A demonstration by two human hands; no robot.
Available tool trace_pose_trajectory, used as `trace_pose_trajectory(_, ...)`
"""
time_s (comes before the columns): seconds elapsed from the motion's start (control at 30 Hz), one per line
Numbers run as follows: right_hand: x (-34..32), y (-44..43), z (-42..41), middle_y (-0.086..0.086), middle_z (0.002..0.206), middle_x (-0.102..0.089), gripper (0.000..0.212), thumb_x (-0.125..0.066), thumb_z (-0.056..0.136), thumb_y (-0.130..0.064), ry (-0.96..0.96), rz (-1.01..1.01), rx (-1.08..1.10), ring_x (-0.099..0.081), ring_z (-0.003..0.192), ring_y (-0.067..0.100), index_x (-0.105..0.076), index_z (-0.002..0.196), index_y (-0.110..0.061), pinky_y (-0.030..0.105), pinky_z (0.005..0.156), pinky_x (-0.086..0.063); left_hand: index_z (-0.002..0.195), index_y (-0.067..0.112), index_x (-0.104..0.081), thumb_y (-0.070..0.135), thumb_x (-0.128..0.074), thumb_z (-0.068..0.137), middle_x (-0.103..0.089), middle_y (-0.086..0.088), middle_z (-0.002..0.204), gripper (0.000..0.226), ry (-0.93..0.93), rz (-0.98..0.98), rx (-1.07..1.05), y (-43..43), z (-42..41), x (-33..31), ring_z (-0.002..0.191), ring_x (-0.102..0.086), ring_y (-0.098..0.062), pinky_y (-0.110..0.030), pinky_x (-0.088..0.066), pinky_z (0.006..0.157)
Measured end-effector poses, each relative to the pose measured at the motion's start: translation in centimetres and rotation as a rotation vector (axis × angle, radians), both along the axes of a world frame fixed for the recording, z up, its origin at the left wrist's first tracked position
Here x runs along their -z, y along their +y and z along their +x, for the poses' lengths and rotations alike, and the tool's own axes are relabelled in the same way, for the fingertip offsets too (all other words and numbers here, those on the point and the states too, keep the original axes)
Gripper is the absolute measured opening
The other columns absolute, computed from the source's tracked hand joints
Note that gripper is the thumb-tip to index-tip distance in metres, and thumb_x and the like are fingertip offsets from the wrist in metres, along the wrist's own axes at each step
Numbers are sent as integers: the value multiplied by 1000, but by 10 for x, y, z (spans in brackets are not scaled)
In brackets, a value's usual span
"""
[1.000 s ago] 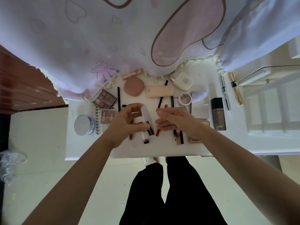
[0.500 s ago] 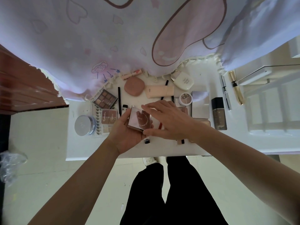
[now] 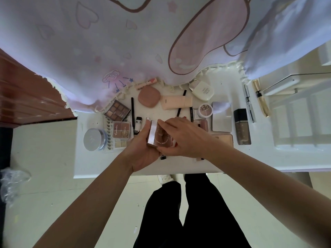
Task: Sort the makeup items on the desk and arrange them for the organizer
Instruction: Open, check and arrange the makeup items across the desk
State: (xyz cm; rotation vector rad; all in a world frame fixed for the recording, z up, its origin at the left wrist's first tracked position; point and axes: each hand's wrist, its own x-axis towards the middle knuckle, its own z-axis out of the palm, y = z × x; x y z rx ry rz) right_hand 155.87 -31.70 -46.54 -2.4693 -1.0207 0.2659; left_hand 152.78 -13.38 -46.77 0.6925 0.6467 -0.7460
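The white desk (image 3: pixel 93 163) stands under a pink cartoon-printed cloth (image 3: pixel 125 42) that hangs over its far edge.

Nearest me, the left hand (image 3: pixel 143 154) cups a square rose-brown compact (image 3: pixel 161 139) from below, fingers curled up its mirrored side. The right hand (image 3: pixel 186 138) lies across the top, with the thumb pinching the near edge. Both hands are grasping it just above the desk's middle.

A second ago the compact stood on edge between the hands. Then it was laid flat in the left palm, and now the right hand has closed further over it. I take that as shutting or checking it before it joins the flat palettes. The right hand hides the lid seam, so I can't say whether it is fully shut.

Left of the hands lie a small blush palette (image 3: pixel 122 131) and a silver-lidded powder jar (image 3: pixel 93 139), with a nine-pan eyeshadow palette (image 3: pixel 117 110) beyond them. Right of the hands are a mirrored case (image 3: pixel 221 116) and a foundation bottle (image 3: pixel 242 127). Past the hands sit a round pink compact (image 3: pixel 149 96) and a peach tube (image 3: pixel 177 102). Far right is a gold mascara (image 3: pixel 260 100).

Most items lie loosely grouped by kind, so sorting looks partway done.
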Motion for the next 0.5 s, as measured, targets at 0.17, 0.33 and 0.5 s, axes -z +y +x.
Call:
trace_pose_trajectory(0.17,-6,-10,-5,0,119,-60,83,-68,75,-61,131,80,59,-64,96,15,-53,138,-9,37,79,-58,121,12,-69,46,-76,81,-63,-15,121,53,-110,73,140,10,-3,0,109,-62,-29,-42,-55,92)
trace_pose_trajectory(0.33,-6,-7,-6,-3,116,-60,80,-70,71,-57,157,88,74,-62,92,12,-54,135,-13,31,79,-56,113,11,-72,41,-92,64,-67,-15,118,61,-113,37,142,11,-3,4,105,-67,-30,-47,-57,85)
trace_pose_trajectory(0.5,-6,-2,-4,1,104,-66,74,-63,72,-50,128,65,75,-64,79,17,-58,131,-7,35,69,-58,114,12,-72,44,-89,66,-69,-13,114,61,-145,38,206,10,0,0,101,-69,-29,-46,-58,83)
